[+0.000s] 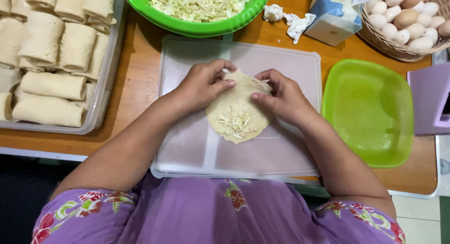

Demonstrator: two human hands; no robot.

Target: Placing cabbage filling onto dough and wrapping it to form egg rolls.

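A thin round wrapper [237,110] lies on a translucent white plastic board [187,145], with shredded cabbage filling [236,123] on its near half. My left hand [202,83] pinches the wrapper's far edge from the left. My right hand [281,95] grips that same far edge from the right, thumb pressing on the dough. The far edge is lifted and folded toward me.
A clear tray [101,103] of several finished rolls [51,85] sits at the left. A green bowl [199,28] of shredded cabbage stands behind the board. To the right are a green square plate [370,113], a basket of eggs [408,19], a tissue pack [333,14] and a purple box [429,101].
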